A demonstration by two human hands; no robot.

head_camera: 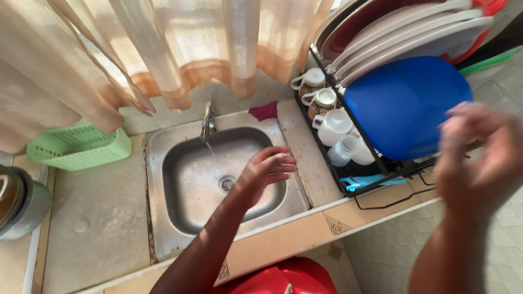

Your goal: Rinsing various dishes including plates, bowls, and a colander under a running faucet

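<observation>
The left hand [267, 171] hangs over the steel sink [163, 163], fingers loosely spread and holding nothing, just to the right of the thin stream running from the tap [207, 121]. The right hand [479, 163] is raised in front of the blue plate [403, 103] in the dish rack [381, 174]; it is blurred, so whether it is open or grips anything cannot be told. White mugs [333, 126] and stacked plates [408, 32] fill the rack beside it. The person would do well to move the left hand fully under the water, and to keep the right hand clear of the crowded crockery, since a nudge could likely tip a mug.
</observation>
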